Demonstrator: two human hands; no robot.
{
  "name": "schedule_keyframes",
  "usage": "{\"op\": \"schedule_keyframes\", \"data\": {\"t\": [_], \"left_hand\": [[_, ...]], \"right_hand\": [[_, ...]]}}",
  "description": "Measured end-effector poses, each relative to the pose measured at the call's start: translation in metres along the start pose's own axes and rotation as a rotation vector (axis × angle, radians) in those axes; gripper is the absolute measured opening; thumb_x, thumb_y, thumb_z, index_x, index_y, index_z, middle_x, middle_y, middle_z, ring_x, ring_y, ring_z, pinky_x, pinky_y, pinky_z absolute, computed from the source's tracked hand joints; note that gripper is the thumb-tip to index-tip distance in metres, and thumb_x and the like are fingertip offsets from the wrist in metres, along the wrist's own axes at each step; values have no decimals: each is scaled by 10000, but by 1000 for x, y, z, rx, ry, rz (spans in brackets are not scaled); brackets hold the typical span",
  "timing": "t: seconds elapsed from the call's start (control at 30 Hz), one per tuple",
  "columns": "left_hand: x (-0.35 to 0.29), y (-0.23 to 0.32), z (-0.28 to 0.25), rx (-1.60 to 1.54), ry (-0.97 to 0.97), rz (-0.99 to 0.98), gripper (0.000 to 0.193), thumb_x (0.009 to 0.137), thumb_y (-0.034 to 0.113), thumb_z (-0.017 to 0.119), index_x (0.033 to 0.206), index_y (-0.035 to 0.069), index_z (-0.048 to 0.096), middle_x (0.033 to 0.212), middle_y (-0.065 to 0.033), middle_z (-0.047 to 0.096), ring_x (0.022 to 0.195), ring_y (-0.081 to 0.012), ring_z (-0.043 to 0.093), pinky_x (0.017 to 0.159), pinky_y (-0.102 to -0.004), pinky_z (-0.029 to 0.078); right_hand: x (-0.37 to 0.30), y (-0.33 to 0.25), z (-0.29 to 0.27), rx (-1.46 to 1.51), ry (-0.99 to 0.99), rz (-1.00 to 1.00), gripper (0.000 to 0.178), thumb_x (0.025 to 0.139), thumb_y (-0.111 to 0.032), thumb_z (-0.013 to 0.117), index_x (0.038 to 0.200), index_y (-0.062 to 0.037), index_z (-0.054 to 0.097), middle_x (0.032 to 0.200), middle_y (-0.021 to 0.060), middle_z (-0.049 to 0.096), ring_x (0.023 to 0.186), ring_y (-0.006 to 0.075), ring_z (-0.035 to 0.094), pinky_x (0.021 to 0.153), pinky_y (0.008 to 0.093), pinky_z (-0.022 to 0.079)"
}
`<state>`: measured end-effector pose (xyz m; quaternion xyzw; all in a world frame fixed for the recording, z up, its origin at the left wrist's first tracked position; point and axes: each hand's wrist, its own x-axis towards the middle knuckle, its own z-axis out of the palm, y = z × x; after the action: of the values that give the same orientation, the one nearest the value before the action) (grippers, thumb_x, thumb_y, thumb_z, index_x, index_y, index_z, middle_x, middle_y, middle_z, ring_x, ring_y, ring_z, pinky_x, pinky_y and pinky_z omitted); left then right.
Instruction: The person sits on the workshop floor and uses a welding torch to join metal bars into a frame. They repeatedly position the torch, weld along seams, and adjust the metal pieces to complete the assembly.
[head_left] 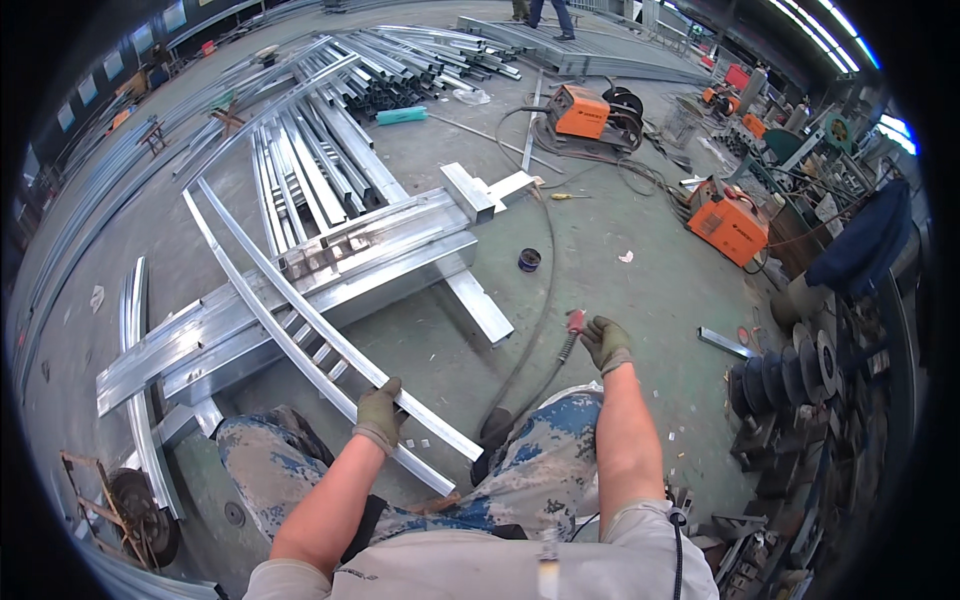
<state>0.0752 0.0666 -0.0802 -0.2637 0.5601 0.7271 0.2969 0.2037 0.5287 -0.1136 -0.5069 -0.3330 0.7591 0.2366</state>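
My left hand [380,412], in an olive glove, is closed round a long shiny metal rail [325,312]. A second long rail [290,345] runs beside it, joined by short crosspieces, ladder-like. This frame slants across stacked box-section beams [200,340]. Out to the right, my gloved right hand [607,345] is curled at a welding torch [575,322] with a red handle and a spring-sleeved cable. The fingers appear closed on the torch; its front end is hidden behind them. From the torch, the dark cable [530,398] drops toward my boot.
Two orange welding machines [582,112] stand ahead and right, with hoses around them. A small dark tin [529,260] and a yellow-handled screwdriver [571,197] lie on the floor. Steel profiles [400,70] are piled behind. Wire spools [785,375] crowd the right side.
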Motion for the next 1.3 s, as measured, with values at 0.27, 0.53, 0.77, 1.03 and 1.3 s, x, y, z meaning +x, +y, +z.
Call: {"op": "schedule_keyframes", "data": {"t": [0.27, 0.53, 0.77, 1.03, 1.3], "left_hand": [[13, -4, 5, 42, -35, -4, 314, 974, 206, 716, 1204, 30, 597, 1087, -106, 652, 970, -265, 669, 856, -444, 597], [21, -7, 10, 9, -25, -30, 258, 981, 179, 711, 1187, 46, 633, 1087, -118, 678, 984, -261, 688, 832, -419, 622], [14, -22, 5, 237, -18, 212, 299, 988, 233, 697, 1149, -19, 693, 1011, -121, 702, 852, -230, 680, 812, -375, 582], [-52, 23, -49, 317, -25, 485, 474, 959, 279, 759, 1312, -16, 645, 1133, -93, 703, 981, -160, 652, 816, -325, 554], [-34, 34, -117, 642, 570, 555, 834, 884, 462, 764, 1479, -57, 495, 1441, -321, 572, 1317, -436, 585, 1113, -443, 464]], "right_hand": [[-108, -1, 44, -465, -314, -87, 453, 964, -329, 738, 1323, -72, 636, 1197, 114, 724, 1050, 271, 705, 895, 428, 589], [-235, 117, 86, -1447, -948, -238, 899, 903, -573, 713, 1539, 11, 461, 1480, 277, 574, 1360, 385, 577, 1133, 406, 450], [-245, 173, 82, -1471, -894, -259, 833, 815, -450, 801, 1496, -48, 540, 1341, 226, 690, 1240, 350, 663, 1061, 408, 497], [-262, 173, 94, -1423, -1151, -96, 787, 827, -376, 831, 1467, -19, 545, 1325, 229, 693, 1251, 357, 655, 1073, 397, 488], [-276, 231, 83, -1304, -1007, -126, 592, 802, -283, 823, 1248, 58, 636, 1032, 183, 755, 919, 294, 735, 828, 405, 585]]}}
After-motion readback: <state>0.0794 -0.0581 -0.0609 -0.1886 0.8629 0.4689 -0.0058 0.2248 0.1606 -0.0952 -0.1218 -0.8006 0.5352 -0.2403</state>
